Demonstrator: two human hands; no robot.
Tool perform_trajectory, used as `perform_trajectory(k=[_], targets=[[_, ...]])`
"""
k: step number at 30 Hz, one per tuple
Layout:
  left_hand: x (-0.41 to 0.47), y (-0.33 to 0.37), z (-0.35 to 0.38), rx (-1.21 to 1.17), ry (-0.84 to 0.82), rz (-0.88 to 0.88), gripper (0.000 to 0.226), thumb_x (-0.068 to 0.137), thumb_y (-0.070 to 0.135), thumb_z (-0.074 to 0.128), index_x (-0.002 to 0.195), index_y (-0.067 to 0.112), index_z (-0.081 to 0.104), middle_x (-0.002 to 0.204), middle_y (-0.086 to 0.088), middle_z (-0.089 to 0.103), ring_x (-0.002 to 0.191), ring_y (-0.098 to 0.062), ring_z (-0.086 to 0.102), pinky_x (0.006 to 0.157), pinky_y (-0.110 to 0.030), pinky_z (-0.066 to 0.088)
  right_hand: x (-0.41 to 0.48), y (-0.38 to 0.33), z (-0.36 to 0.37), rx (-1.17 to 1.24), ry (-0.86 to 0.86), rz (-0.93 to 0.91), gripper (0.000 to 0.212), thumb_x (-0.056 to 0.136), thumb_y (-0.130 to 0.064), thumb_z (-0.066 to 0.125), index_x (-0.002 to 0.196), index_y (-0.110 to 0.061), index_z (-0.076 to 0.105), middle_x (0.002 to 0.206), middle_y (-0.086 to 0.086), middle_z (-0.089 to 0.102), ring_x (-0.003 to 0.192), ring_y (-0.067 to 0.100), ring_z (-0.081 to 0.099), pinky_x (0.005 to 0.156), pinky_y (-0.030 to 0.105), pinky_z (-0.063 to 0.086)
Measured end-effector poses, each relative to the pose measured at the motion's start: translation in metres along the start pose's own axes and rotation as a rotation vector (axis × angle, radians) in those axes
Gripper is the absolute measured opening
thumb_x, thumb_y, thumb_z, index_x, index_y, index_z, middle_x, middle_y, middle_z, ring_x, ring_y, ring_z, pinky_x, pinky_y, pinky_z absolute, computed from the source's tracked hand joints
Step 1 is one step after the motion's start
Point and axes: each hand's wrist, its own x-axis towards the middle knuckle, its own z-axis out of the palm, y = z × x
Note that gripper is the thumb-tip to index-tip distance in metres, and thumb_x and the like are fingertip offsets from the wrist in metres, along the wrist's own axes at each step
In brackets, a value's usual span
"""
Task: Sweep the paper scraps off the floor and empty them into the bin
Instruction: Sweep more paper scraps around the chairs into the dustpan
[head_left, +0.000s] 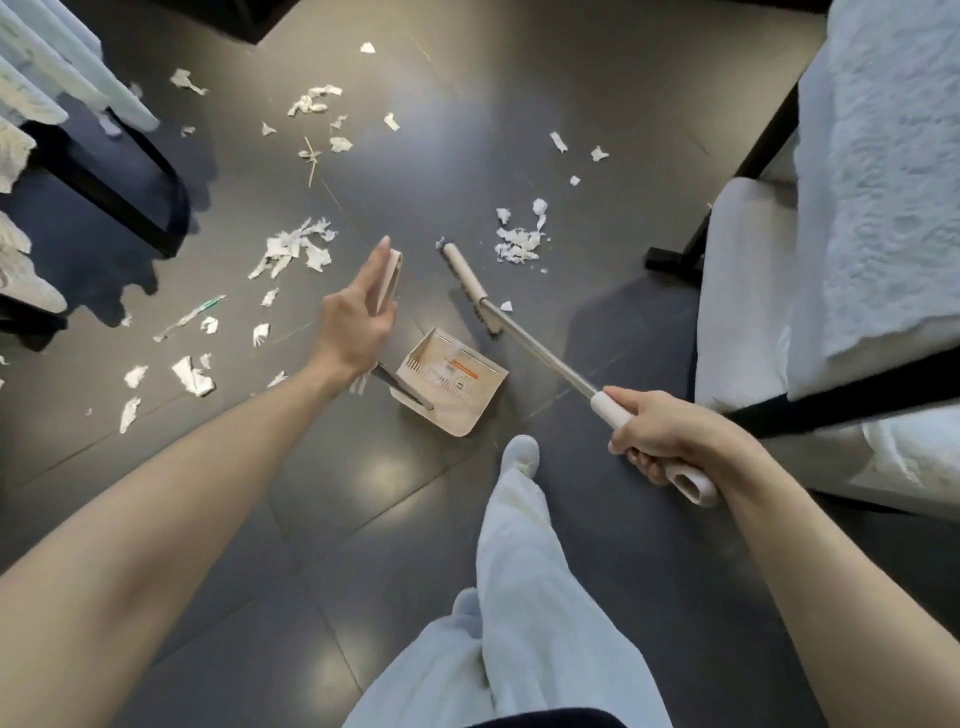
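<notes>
White paper scraps (293, 249) lie scattered over the dark tiled floor, with another cluster (519, 241) just beyond the broom head. My right hand (670, 439) grips the beige handle of the broom (470, 283), whose head rests on the floor. A beige dustpan (452, 384) stands on the floor between my hands, its pan holding only a printed label. My left hand (358, 317) holds the top of the dustpan's upright handle, fingers stretched along it. No bin is in view.
A black-framed chair (130, 171) with pale cloth stands at the left. A white cushioned chair (748, 291) and a table draped in white cloth (883, 182) stand at the right. My leg and shoe (519, 452) are just behind the dustpan. A green-tipped wrapper (189, 317) lies left.
</notes>
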Motion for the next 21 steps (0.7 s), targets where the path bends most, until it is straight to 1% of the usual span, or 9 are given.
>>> perform_trajectory(k=[5,7,10,11,13,14,16,18,21], targets=[[0.081,0.008,0.024,0.020,-0.002,-0.003,0.068,0.089,0.004,0.059,0.149,0.025,0.034,0.131,-0.005,0.061,0.102,-0.023,0.062,0.083,0.000,0.030,0.065,-0.050,-0.056,-0.082,0.078,0.003,0.072,0.086,0.002,0.045,0.147,-0.033,0.031,0.056,0.008,0.051,0.043,0.016,0.043,0.043,0.024,0.040],[0.111,0.006,0.033,0.003,-0.034,0.000,0.069,0.088,0.002,0.059,0.148,0.029,0.035,0.130,0.000,0.061,0.105,-0.017,0.060,0.083,0.006,0.027,0.083,-0.068,-0.067,-0.255,0.108,-0.012,0.062,0.082,0.000,0.043,0.140,-0.024,0.039,0.059,0.010,0.058,0.048,0.023,0.050,0.050,0.028,0.044],[0.144,0.005,0.039,-0.086,-0.119,-0.011,0.070,0.089,-0.005,0.054,0.149,0.024,0.033,0.137,0.002,0.053,0.121,-0.014,0.055,0.102,-0.006,0.028,0.097,-0.093,-0.063,-0.432,0.082,-0.005,0.041,0.080,0.000,0.046,0.120,-0.012,0.046,0.068,0.010,0.062,0.058,0.027,0.056,0.059,0.032,0.048],[0.152,0.004,0.038,-0.091,-0.113,-0.004,0.069,0.089,-0.007,0.053,0.149,0.021,0.033,0.139,0.002,0.050,0.125,-0.013,0.051,0.105,-0.008,0.027,0.101,-0.099,-0.057,-0.399,0.012,0.011,0.034,0.080,0.002,0.048,0.111,-0.012,0.048,0.072,0.011,0.060,0.060,0.027,0.055,0.060,0.034,0.048],[0.162,0.003,0.036,-0.021,-0.053,0.020,0.068,0.088,-0.007,0.056,0.148,0.018,0.035,0.134,0.006,0.050,0.118,0.002,0.047,0.096,0.004,0.023,0.102,-0.106,-0.048,-0.197,-0.152,0.037,0.023,0.082,0.004,0.049,0.092,-0.016,0.046,0.071,0.008,0.048,0.056,0.022,0.046,0.053,0.032,0.043],[0.165,0.001,0.034,-0.014,-0.035,0.037,0.068,0.087,-0.007,0.056,0.148,0.016,0.036,0.133,0.006,0.050,0.113,0.013,0.044,0.092,0.008,0.021,0.100,-0.108,-0.047,-0.105,-0.201,0.072,0.022,0.084,0.004,0.048,0.090,-0.016,0.046,0.067,0.006,0.044,0.051,0.018,0.041,0.046,0.027,0.038],[0.168,-0.005,0.028,-0.036,-0.030,0.056,0.067,0.087,-0.009,0.055,0.147,0.012,0.037,0.138,0.002,0.048,0.108,0.030,0.036,0.089,0.010,0.021,0.091,-0.111,-0.052,0.020,-0.258,0.151,0.026,0.087,0.004,0.045,0.106,-0.012,0.052,0.057,0.003,0.041,0.042,0.012,0.035,0.039,0.021,0.032],[0.170,-0.013,0.019,0.006,-0.031,0.044,0.067,0.089,-0.002,0.056,0.149,0.021,0.036,0.137,0.000,0.054,0.108,0.022,0.045,0.088,0.007,0.026,0.081,-0.117,-0.062,0.124,-0.279,0.172,0.038,0.089,0.005,0.044,0.119,-0.015,0.054,0.049,0.000,0.039,0.039,0.009,0.031,0.035,0.016,0.029],[0.178,-0.026,0.006,0.083,-0.031,-0.016,0.068,0.092,0.012,0.059,0.148,0.040,0.032,0.127,0.002,0.064,0.103,-0.017,0.062,0.088,-0.014,0.039,0.072,-0.136,-0.072,0.210,-0.253,0.142,0.042,0.091,0.006,0.046,0.124,-0.019,0.050,0.045,-0.002,0.038,0.036,0.007,0.031,0.033,0.014,0.029]])
